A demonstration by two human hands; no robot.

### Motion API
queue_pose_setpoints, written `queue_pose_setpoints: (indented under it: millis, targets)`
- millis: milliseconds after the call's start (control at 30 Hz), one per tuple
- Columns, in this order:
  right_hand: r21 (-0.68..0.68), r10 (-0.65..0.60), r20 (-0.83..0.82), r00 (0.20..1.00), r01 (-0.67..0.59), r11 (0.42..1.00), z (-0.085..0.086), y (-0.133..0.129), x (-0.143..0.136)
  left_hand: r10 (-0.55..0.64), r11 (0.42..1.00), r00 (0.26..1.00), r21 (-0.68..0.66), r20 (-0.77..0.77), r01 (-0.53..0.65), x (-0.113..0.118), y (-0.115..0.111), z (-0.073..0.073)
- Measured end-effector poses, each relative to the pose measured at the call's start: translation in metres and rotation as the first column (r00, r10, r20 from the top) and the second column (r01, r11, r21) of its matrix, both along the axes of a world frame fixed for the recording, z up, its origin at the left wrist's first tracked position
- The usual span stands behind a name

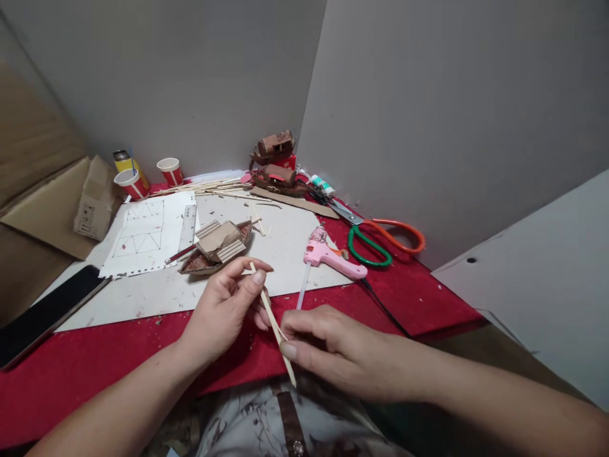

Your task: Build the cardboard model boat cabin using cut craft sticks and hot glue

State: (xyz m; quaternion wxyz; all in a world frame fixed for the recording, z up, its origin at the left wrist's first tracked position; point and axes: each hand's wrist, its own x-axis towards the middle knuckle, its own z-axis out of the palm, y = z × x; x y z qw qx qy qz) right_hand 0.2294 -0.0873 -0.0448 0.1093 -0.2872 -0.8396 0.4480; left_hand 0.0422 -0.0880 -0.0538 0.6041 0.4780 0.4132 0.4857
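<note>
A thin pale wooden stick (272,317) slants down toward me at the table's front edge. My left hand (231,295) pinches its upper end between thumb and fingers. Lower down, my right hand (328,346) is closed at the stick, with thumb and forefinger together. A narrow sliver seems to stand off from the stick there; its exact hold is partly hidden. Just beyond my left hand rests a small model boat (216,247) with a cardboard roof. Right of it lies a pink glue gun (328,255) with a clear glue stick in its back end.
Scissors (375,238) with green and orange handles lie at right. A drawn sheet (143,231), ruler (188,225) and black-screened device (52,311) are at left. Behind are paper cups (170,171), loose sticks (214,187) and more model boats (278,179). A cardboard box (47,197) stands far left.
</note>
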Motion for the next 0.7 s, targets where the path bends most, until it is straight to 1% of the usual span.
queue_pose_setpoints:
  millis: [67,133,233,300,400,533,633,700]
  targets:
    - [0.019,-0.003,-0.032,0.999,0.004,1.000,-0.002,0.000,-0.002,-0.024,0.999,1.000,-0.020,0.005,0.024,-0.001,-0.001,0.000]
    - [0.098,-0.040,-0.076,0.996,0.047,0.994,-0.006,-0.002,-0.003,-0.043,0.998,0.998,-0.045,0.038,0.045,-0.001,-0.002,0.000]
    - [0.244,-0.115,-0.104,0.988,0.137,0.960,-0.013,-0.004,-0.003,-0.064,0.993,0.992,-0.095,0.112,0.075,-0.002,-0.003,0.000]
    - [0.299,-0.145,-0.106,0.984,0.170,0.939,-0.017,-0.004,-0.002,-0.081,0.987,0.988,-0.129,0.135,0.099,-0.002,-0.003,0.000]
    - [0.331,-0.153,-0.118,0.981,0.184,0.926,-0.021,-0.003,0.000,-0.113,0.980,0.980,-0.147,0.162,0.137,-0.003,-0.003,-0.002]
    - [0.341,-0.157,-0.112,0.981,0.186,0.922,-0.023,-0.001,0.000,-0.171,0.972,0.965,-0.127,0.199,0.198,-0.003,-0.003,-0.005]
    - [0.344,-0.116,-0.138,0.984,0.158,0.925,-0.024,0.000,-0.001,-0.221,0.960,0.955,-0.131,0.197,0.249,-0.003,-0.003,-0.005]
    - [0.356,-0.092,-0.157,0.983,0.143,0.923,-0.027,0.002,0.000,-0.227,0.956,0.955,-0.144,0.191,0.256,-0.003,-0.003,-0.004]
